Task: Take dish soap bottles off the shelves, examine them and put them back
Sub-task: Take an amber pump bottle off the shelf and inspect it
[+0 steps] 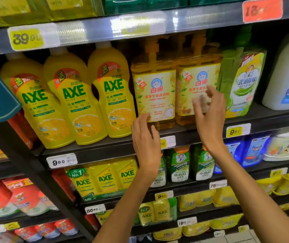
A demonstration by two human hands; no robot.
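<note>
A: Where are the amber pump bottles [155,95]?

B: Upright on the middle shelf [105,148], right of the yellow AXE bottles [73,100].

A: The hands?

B: Apart, fingers spread, holding nothing: left hand [146,139] near one bottle's base, right hand [208,111] before its neighbour's label.

A: Handling?

B: Probably heavy, rigid, slick; best gripped around the body, not the pump.

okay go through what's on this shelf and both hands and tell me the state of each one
Three yellow plastic AXE bottles: upright on the shelf, capped, untouched.
Left amber pump bottle with cat label: upright on the shelf, not gripped.
Right amber pump bottle with cat label: upright on the shelf, not gripped.
Left hand: open, fingers at the left amber bottle's base.
Right hand: open, blurred, fingers spread before the right amber bottle.
</note>
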